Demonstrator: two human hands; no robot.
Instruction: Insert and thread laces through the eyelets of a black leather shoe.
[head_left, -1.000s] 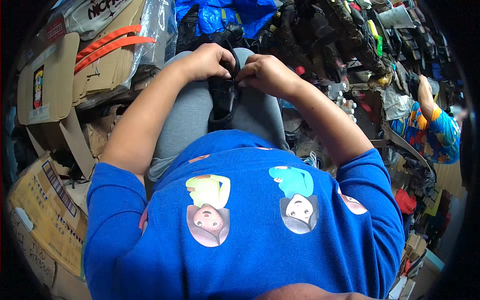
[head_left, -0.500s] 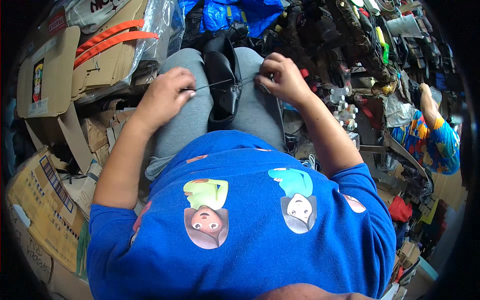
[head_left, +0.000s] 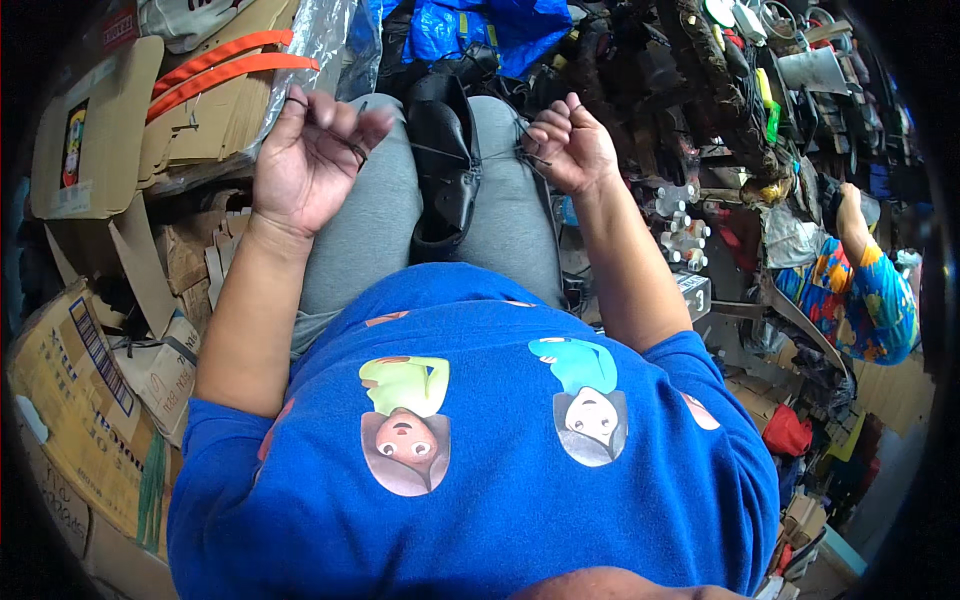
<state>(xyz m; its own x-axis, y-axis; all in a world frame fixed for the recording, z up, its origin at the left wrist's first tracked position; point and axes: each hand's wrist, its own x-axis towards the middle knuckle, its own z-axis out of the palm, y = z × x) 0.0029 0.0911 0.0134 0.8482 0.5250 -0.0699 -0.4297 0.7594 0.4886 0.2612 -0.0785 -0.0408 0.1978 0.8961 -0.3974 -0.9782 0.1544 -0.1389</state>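
A black leather shoe (head_left: 446, 150) is held between my knees, on grey trousers (head_left: 385, 205). Dark thread (head_left: 497, 156) runs out from the middle of the shoe to both sides. On its left, my left hand (head_left: 308, 165) is raised palm up, dark thread looped about its curled, slightly blurred fingers. To the right of the shoe, my right hand (head_left: 574, 148) has its fingers bent round the other stretch of thread, with loose loops showing by the fingertips. Neither hand touches the shoe.
Flattened cardboard (head_left: 205, 125) with orange strips (head_left: 235, 65) lies at the far left. A blue plastic sheet (head_left: 500, 30) is at the back. Small bottles (head_left: 685, 235) and a crowded pile of goods fill the right, where another person's patterned sleeve (head_left: 880, 300) shows.
My left hand has moved left and turned palm up, thread looping over its fingers. My right hand has turned, its fingers now curled upward. The shoe stays between my knees.
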